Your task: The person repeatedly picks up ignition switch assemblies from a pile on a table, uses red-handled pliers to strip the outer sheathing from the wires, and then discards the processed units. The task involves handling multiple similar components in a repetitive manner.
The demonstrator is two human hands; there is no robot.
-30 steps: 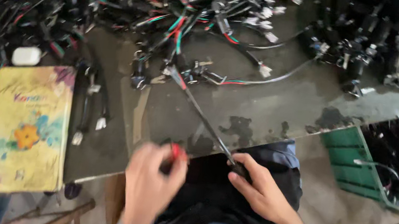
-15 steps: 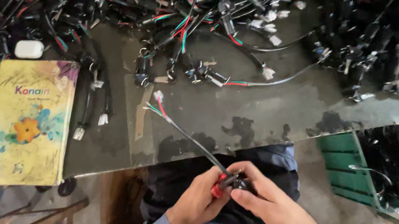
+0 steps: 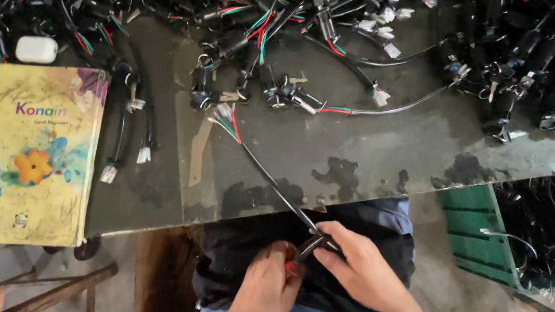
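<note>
Head view, looking down: black sleeved cable (image 3: 273, 186) running from the near edge of the counter (image 3: 380, 157) down into both hands, its far end lying on the counter with red, green and white wire tips (image 3: 228, 121) fanned out just short of the heap. Near end of the cable, with a small black part on it, pinched by the right hand (image 3: 361, 270), fingers curled over and thumb pressed beneath, wrist bent inward, blue-sleeved forearm angling off to the near right. Left hand (image 3: 265, 295) directly below and touching, knuckles up, fingers closed around something red (image 3: 290, 266) of which only a sliver shows; what it is, impossible to tell. Both hands held over a dark cloth on the lap (image 3: 241, 253), just off the counter's near edge.

Farther out, a wide heap of black switch and lock assemblies with coloured leads (image 3: 261, 21) across the far side of the counter. At left, a yellow notebook with a flower on its cover (image 3: 32, 156), lying flat at the near edge; a small white case (image 3: 37, 49) just beyond it. At right, below counter level, a green crate (image 3: 475, 233) beside more black cabling.
</note>
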